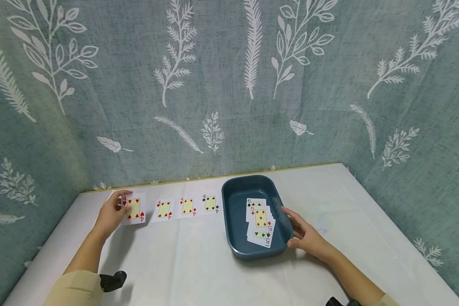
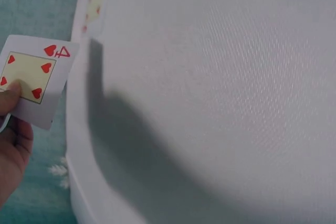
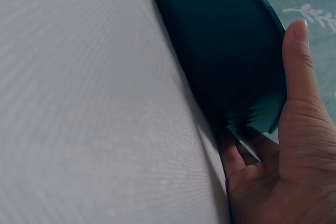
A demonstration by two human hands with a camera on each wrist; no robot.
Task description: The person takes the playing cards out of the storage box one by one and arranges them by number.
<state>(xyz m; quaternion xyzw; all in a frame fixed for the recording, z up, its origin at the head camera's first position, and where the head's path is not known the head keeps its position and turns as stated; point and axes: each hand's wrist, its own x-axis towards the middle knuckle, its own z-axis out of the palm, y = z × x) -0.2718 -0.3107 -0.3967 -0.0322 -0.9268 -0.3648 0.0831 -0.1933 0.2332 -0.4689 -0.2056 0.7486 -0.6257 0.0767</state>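
My left hand (image 1: pixel 112 212) pinches a four of hearts playing card (image 1: pixel 139 209) between thumb and fingers at the left end of a row of cards. In the left wrist view, this card (image 2: pixel 39 80) is face-up, raised over the table edge. To its right lie a red four (image 1: pixel 163 210), a four of diamonds (image 1: pixel 187 207) and a black four (image 1: pixel 210 204). My right hand (image 1: pixel 310 238) holds the right side of a dark blue tray (image 1: pixel 235 229), thumb and fingers spread along its wall. Inside, a five of diamonds (image 1: pixel 261 218) overlaps other cards, including a black six (image 1: pixel 252 203).
A white-covered table (image 1: pixel 176 263) carries everything. Behind it and at both sides hangs a green cloth (image 1: pixel 229 127) with white leaf prints. Black wrist straps (image 1: pixel 113 281) show at the lower frame edge.
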